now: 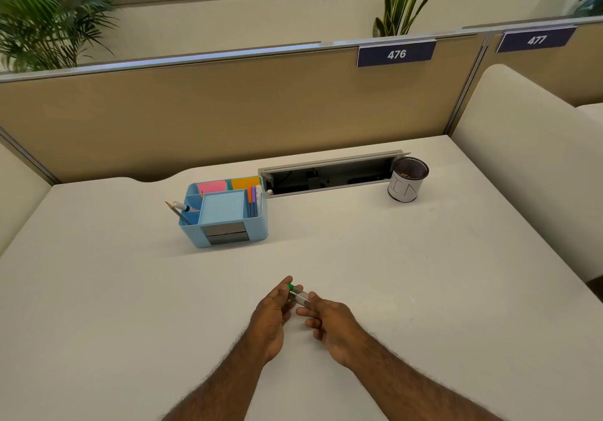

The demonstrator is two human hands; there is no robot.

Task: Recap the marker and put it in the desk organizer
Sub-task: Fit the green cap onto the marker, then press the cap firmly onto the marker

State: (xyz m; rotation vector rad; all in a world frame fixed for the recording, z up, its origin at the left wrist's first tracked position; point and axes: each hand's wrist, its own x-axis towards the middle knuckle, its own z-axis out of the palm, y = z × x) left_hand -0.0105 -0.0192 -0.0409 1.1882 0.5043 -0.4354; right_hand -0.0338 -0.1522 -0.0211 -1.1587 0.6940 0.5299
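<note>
One marker (297, 296) is being held between two hands over the near middle of the white desk (375, 257): the left hand (272, 314) is gripping its green end, the right hand (329, 322) its pale barrel. One light-blue desk organizer (225, 213) is being seen farther off, to the left, with pens and three sticky-note pads inside. One mesh cup (408, 179) is being seen far right. A tan partition and two number plates, 476 (396, 54) and 477 (536, 40), are being seen behind.
</note>
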